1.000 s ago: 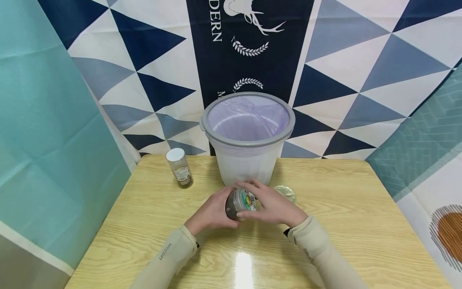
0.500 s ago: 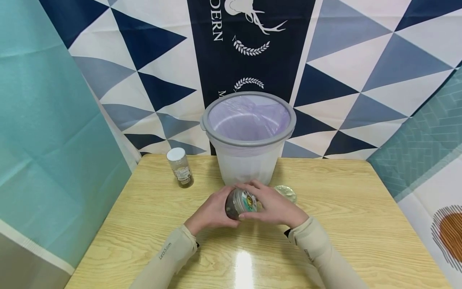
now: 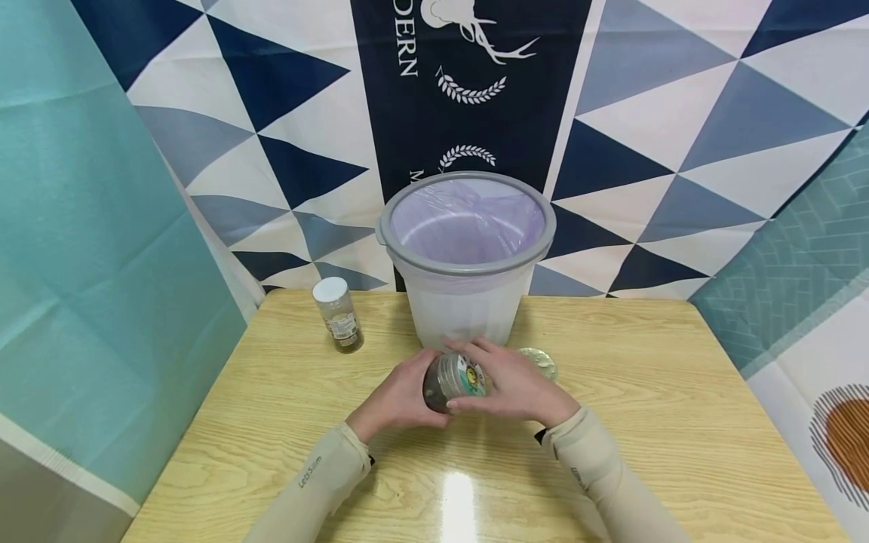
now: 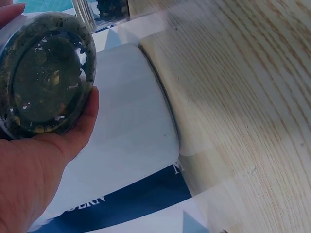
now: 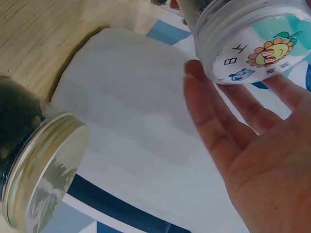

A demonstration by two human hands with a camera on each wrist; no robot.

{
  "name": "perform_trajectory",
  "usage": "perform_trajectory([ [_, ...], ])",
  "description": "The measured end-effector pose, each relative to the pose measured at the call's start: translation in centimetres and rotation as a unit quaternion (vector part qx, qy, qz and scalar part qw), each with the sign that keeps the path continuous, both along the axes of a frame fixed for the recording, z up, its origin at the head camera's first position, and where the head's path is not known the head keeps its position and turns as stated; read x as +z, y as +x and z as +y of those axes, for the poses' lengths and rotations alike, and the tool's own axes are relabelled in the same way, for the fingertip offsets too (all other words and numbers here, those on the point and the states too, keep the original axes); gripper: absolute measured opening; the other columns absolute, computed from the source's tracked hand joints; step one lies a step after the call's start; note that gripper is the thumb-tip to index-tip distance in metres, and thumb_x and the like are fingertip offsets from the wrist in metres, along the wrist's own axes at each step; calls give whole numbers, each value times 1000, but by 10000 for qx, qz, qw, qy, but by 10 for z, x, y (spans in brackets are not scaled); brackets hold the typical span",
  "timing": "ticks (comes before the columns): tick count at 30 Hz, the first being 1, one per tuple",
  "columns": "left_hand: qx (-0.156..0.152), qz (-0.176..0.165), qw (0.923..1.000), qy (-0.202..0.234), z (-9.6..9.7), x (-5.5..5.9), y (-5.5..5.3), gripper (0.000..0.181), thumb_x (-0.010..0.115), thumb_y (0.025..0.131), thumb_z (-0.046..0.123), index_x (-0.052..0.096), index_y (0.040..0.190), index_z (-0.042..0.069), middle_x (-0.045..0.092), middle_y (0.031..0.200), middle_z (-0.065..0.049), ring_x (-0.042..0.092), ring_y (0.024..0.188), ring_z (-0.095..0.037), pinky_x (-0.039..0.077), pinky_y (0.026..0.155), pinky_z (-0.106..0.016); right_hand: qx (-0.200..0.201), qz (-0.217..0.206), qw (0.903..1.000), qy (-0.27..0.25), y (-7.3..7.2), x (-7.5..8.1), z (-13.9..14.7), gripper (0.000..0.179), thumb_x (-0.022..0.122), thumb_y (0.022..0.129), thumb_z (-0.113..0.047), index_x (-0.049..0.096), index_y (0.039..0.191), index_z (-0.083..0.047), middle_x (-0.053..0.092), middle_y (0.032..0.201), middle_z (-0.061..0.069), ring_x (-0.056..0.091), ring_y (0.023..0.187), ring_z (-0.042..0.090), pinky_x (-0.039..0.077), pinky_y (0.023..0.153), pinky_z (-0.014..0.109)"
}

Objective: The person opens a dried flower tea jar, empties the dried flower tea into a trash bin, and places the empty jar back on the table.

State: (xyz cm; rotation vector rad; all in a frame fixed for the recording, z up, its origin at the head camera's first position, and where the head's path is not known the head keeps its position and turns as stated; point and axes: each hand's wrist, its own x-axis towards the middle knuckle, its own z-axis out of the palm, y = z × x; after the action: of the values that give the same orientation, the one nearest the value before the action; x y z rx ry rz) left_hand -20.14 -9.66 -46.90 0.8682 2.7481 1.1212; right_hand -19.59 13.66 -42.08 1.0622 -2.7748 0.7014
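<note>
The left hand [image 3: 397,398] grips the dark body of a clear jar [image 3: 437,388], which is tilted and held above the worktop [image 3: 237,445] in front of the lined bin [image 3: 465,265]. The right hand [image 3: 514,386] has its thumb and fingers curled round the jar's sunflower-printed lid [image 3: 471,377]; a gold-lidded jar [image 5: 56,177] stands just beyond that hand, and a white-capped jar [image 3: 342,323] stands left of the bin.

Light wood-grain tbl [image 3: 665,392], shiny spot nr front. On it: white bin [image 3: 467,308] w/ grey rim, back ctr; clear jar [image 3: 338,315] w/ white lid, L of bin; gold-lidded jar [image 3: 543,361], just R, partly hidden.
</note>
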Motion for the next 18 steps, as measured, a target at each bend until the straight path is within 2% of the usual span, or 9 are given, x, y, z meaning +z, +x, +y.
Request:
perform_trajectory([
  [9, -8, -36, 9999, 139, -1, 0, -2, 86, 96, 64, 29, 53, 138, 14, 62, 124, 1, 63, 109, -16, 55, 95, -37, 76, -129, 9995, -288, -1, 2, 8, 86, 81, 82, -59, 52, 151, -16, 60, 137, 4, 65, 115, 22, 57, 94, 46],
  [12, -27, -43, 9999, 142, -1, 0, -3, 89, 96, 64, 30, 52, 140, 14, 62, 127, -1, 63, 111, -17, 54, 96, -39, 48, -177, 9992, -361, -1, 4, 11, 87, 82, 81, -58, 51, 151, -17, 60, 137, 4, 64, 112, 20, 57, 92, 45],
  [16, -5, -29, 9998, 194, -1, -1, -3, 90, 97, 64, 29, 52, 140, 13, 63, 128, -2, 63, 112, -18, 54, 97, -40, 1, -191, 9989, -430, -2, 6, 17, 88, 83, 81, -56, 49, 153, -20, 60, 134, 1, 66, 99, 14, 58, 82, 37],
  [18, 20, -16, 9998, 222, -1, -2, -3, 89, 97, 64, 29, 53, 139, 12, 63, 126, -2, 63, 111, -18, 54, 97, -40, -5, -216, 9987, -457, -2, 6, 20, 89, 85, 81, -54, 47, 155, -21, 59, 135, 1, 68, 98, 13, 58, 81, 36],
])
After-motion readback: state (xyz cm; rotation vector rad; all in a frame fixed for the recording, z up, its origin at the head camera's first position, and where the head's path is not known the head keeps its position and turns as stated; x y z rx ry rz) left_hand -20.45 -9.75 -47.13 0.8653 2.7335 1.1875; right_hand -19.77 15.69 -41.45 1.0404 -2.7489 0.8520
